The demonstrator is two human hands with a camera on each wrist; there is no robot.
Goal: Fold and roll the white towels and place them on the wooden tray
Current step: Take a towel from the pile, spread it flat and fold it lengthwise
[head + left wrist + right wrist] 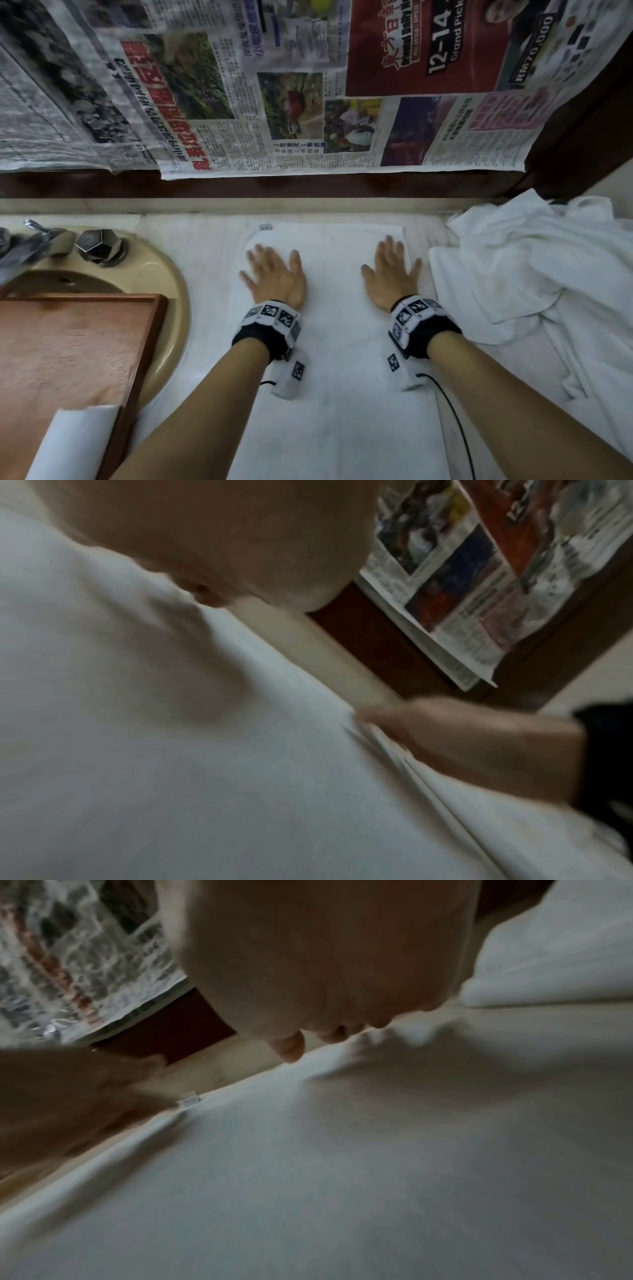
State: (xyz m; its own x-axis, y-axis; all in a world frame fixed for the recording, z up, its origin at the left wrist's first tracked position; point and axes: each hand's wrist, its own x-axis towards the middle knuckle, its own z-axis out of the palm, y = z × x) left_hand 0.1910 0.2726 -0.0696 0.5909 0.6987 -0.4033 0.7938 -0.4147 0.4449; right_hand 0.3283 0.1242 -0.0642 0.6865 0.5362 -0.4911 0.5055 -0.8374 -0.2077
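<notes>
Towel lies flat and folded lengthwise on the desk in the head view, running from the near edge up toward the back ledge, a small label poking out at its far left corner. Both hands press down on its far end with fingers straight and spread: the left hand near the towel's left edge, the right hand near its right edge, well apart from each other, each wrist wrapped in a black band with patterned markers. To the left sits the wooden tray, laid partly over a beige sink with a chrome tap behind it; a rolled towel rests at the tray's near corner. On the right a heap of loose white towels crowds right up beside the right hand. Sheets of newspaper hang over the dark wood at the back. From the left wrist, blurred, the left hand fills the top of the view, its palm down on white cloth, while the right hand lies flat along the towel's far edge, newspaper behind. From the right wrist, also blurred, the right hand blocks the upper middle, fingertips down on the towel; the left hand lies flat at left beside the label, and the towel heap rises at the upper right.
</notes>
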